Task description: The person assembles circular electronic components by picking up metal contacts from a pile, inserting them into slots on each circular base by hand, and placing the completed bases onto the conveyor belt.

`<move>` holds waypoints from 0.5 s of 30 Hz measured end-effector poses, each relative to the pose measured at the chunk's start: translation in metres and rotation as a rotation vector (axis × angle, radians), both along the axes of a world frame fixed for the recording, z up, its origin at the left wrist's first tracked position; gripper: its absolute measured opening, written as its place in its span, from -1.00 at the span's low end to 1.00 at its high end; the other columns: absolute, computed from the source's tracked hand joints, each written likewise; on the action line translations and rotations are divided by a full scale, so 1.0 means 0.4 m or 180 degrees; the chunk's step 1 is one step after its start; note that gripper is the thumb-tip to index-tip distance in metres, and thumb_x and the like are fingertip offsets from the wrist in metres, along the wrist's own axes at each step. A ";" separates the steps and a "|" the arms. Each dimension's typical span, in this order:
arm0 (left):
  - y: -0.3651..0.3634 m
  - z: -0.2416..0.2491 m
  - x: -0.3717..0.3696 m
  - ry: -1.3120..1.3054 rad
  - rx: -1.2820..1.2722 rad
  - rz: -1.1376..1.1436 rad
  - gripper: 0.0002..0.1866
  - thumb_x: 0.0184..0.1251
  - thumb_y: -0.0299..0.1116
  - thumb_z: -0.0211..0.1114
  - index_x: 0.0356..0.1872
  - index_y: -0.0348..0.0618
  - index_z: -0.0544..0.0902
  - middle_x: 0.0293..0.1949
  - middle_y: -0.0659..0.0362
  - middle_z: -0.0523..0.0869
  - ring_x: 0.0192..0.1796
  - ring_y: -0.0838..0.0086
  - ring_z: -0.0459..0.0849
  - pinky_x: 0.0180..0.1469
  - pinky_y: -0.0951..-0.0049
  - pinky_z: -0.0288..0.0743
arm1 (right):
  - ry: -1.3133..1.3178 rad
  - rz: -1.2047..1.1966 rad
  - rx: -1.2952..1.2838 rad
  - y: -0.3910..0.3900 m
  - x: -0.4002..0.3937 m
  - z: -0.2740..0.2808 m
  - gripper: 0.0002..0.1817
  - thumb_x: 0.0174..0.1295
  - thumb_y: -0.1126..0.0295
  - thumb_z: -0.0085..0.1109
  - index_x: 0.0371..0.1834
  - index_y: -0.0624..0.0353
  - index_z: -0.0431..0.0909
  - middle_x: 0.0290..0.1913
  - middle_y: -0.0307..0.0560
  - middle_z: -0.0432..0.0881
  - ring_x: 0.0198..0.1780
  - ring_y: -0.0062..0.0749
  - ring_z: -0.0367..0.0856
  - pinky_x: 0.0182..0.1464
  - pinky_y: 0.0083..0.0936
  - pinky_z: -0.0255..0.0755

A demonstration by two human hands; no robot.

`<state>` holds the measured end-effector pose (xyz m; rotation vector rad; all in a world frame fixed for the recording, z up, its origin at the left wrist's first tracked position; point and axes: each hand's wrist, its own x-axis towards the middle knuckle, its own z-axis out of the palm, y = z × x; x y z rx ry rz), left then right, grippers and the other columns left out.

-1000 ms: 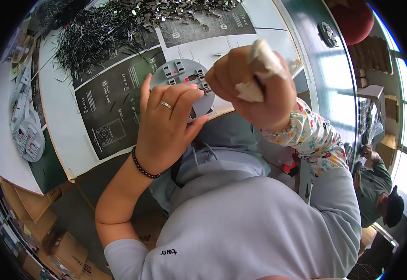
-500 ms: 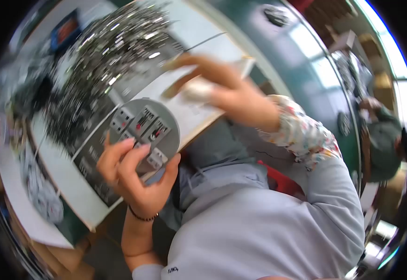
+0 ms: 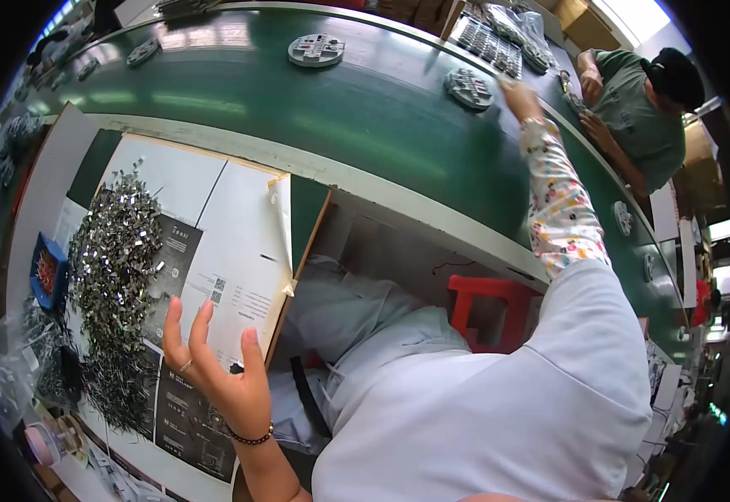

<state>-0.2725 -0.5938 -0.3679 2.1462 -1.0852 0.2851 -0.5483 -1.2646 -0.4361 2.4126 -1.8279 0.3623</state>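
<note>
My left hand (image 3: 218,368) hovers over the near side of the worktable with its fingers spread, holding nothing. My right hand (image 3: 521,99) is stretched far out over the green conveyor belt. Its fingertips are at the right edge of a round grey plastic disc (image 3: 470,89) carrying small metal parts. Those fingers are small and blurred, so whether they grip the disc cannot be made out. Beyond my left hand lies a large heap of small shiny metal pieces (image 3: 118,259) on printed cardboard (image 3: 248,243).
Another round disc (image 3: 316,50) rides on the belt (image 3: 365,125), with several more farther along. A blue box (image 3: 48,272) of small reddish parts stands left of the heap. A red stool (image 3: 489,311) is under the belt edge. A co-worker (image 3: 645,117) sits across the belt.
The grey disc that was in my left hand is gone from it, and those fingers have spread. My right hand has moved from above the table out to the belt. The view has turned.
</note>
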 end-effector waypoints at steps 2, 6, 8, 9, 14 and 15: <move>0.014 -0.015 0.011 -0.0052 0.0103 0.0133 -0.55 0.29 -0.40 0.41 0.19 -0.23 0.57 0.49 -0.07 0.33 0.47 0.01 0.28 0.46 -0.05 0.20 | -0.0181 -0.0795 -0.0440 0.031 -0.182 0.032 -0.31 0.31 -0.28 0.10 -0.06 0.22 0.74 0.01 0.39 0.69 0.11 0.32 0.66 0.20 0.03 0.50; 0.057 -0.033 0.011 0.0336 -0.0007 0.0451 -0.64 0.27 -0.48 0.39 0.10 -0.25 0.64 0.44 -0.06 0.41 0.42 0.05 0.36 0.42 0.00 0.29 | -0.0076 -0.0460 0.0253 -0.103 -0.604 -0.090 -0.40 0.16 -0.16 0.26 -0.15 0.23 0.79 -0.07 0.33 0.74 0.01 0.20 0.71 0.06 -0.11 0.53; 0.036 -0.015 0.015 0.0878 -0.0213 0.0118 -0.68 0.31 -0.56 0.33 0.08 -0.27 0.64 0.40 -0.02 0.48 0.42 0.17 0.43 0.47 0.17 0.26 | -0.1308 -0.0362 0.0501 -0.024 -0.548 -0.080 -0.52 0.26 0.04 0.33 -0.14 0.34 0.78 -0.22 0.11 0.79 -0.08 -0.20 0.74 -0.03 -0.39 0.53; 0.022 -0.004 0.015 0.1004 -0.0245 -0.0064 -0.69 0.32 -0.57 0.32 0.08 -0.27 0.64 0.36 -0.02 0.53 0.38 0.20 0.48 0.44 0.22 0.29 | -0.1733 -0.0122 0.0664 -0.026 -0.518 -0.094 -0.60 0.32 0.15 0.34 -0.15 0.36 0.77 -0.30 -0.01 0.79 -0.10 -0.35 0.72 -0.08 -0.50 0.52; -0.077 0.006 0.001 0.2573 -0.0688 -0.0899 -0.63 0.44 -0.50 0.31 0.24 -0.28 0.58 0.18 0.03 0.69 0.18 0.33 0.66 0.27 0.38 0.47 | -0.1959 0.3171 0.1396 0.538 0.226 0.131 -0.79 0.28 0.57 0.24 -0.05 0.36 0.70 0.01 -0.09 0.66 -0.10 -0.45 0.66 -0.10 -0.53 0.55; -0.091 0.006 -0.003 0.2552 -0.0694 -0.0763 -0.63 0.44 -0.50 0.31 0.24 -0.28 0.58 0.18 0.03 0.69 0.18 0.33 0.66 0.27 0.38 0.47 | -0.1517 0.3867 0.1491 0.686 0.353 0.195 -0.75 0.18 0.67 0.22 -0.06 0.34 0.69 0.06 -0.01 0.64 -0.07 -0.37 0.67 -0.07 -0.48 0.57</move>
